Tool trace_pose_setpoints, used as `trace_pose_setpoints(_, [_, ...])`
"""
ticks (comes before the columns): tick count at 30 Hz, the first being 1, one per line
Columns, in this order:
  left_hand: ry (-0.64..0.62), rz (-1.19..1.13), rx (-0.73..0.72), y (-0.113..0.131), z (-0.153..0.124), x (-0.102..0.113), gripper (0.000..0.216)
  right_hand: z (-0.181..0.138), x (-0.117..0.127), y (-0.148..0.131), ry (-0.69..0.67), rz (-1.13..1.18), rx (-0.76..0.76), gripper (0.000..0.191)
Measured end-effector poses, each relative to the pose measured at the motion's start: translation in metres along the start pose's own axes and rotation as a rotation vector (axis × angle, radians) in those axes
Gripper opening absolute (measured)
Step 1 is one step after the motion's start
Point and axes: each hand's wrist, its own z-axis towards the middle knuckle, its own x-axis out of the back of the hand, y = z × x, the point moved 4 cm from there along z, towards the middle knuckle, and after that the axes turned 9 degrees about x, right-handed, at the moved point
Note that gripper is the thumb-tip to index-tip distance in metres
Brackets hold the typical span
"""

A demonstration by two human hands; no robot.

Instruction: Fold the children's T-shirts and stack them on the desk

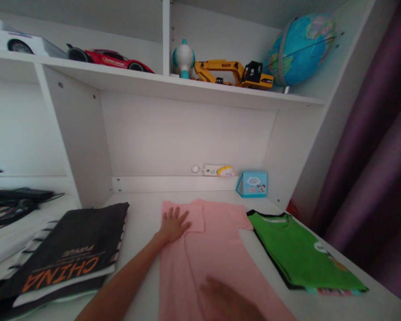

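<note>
A pink T-shirt (220, 240) lies spread on the white desk, its left side and sleeve folded inward over the body. My left hand (174, 226) rests flat on the folded part near the top, fingers spread. Lower down, my right hand (225, 296) is over the shirt's body, close to the edge of the fold. Motion smears its fingers, so I cannot tell whether it touches the cloth. On the right side the other sleeve (245, 217) sticks out unfolded.
Dark folded clothes (76, 249) with orange lettering lie at left; a folded green shirt (300, 249) lies at right. Behind stand a small blue calendar (254, 184) and a power socket (212, 170). The shelf above holds a toy excavator (234, 71), a red toy car (112, 59) and a globe (300, 49).
</note>
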Motion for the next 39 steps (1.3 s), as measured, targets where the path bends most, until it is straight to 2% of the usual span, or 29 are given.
trace_pose_setpoints(2, [-0.001,0.012,-0.009,0.001,-0.002,0.001,0.064,0.030,0.025,0.047,0.017,-0.051,-0.082,0.039])
trace_pose_setpoints(3, [-0.003,0.020,-0.014,0.001,-0.003,0.001,0.063,0.047,0.035,0.075,-0.044,-0.155,-0.206,0.038])
trace_pose_setpoints(6, [-0.002,0.039,-0.025,0.000,-0.006,0.001,0.061,0.096,0.058,0.144,-0.058,-0.255,-0.377,0.034])
trace_pose_setpoints(8, [0.006,0.045,-0.036,-0.001,-0.007,0.001,0.061,0.116,0.061,0.175,-0.068,-0.291,-0.475,0.028])
trace_pose_setpoints(11, [0.016,0.039,-0.049,-0.003,-0.007,0.001,0.060,0.128,0.050,0.200,-0.101,-0.341,-0.611,0.029])
trace_pose_setpoints(14, [0.013,0.024,-0.049,-0.004,-0.007,0.002,0.060,0.133,0.038,0.212,-0.129,-0.387,-0.675,0.028])
trace_pose_setpoints(20, [0.041,-0.002,-0.057,-0.002,-0.010,0.003,0.059,0.145,0.028,0.227,-0.190,-0.388,-0.684,0.027])
trace_pose_setpoints(27, [0.034,-0.029,-0.055,-0.002,-0.010,0.003,0.058,0.150,0.029,0.235,-0.143,-0.324,-0.763,0.029])
trace_pose_setpoints(30, [0.033,-0.016,-0.055,-0.002,-0.011,0.003,0.058,0.153,0.036,0.232,-0.125,-0.283,-0.757,0.029])
trace_pose_setpoints(34, [0.028,-0.005,-0.049,-0.002,-0.012,0.004,0.058,0.162,0.054,0.219,-0.123,-0.206,-0.622,0.027])
trace_pose_setpoints(39, [0.019,-0.011,-0.051,0.000,-0.013,0.006,0.056,0.176,0.083,0.185,-0.093,-0.127,-0.504,0.024])
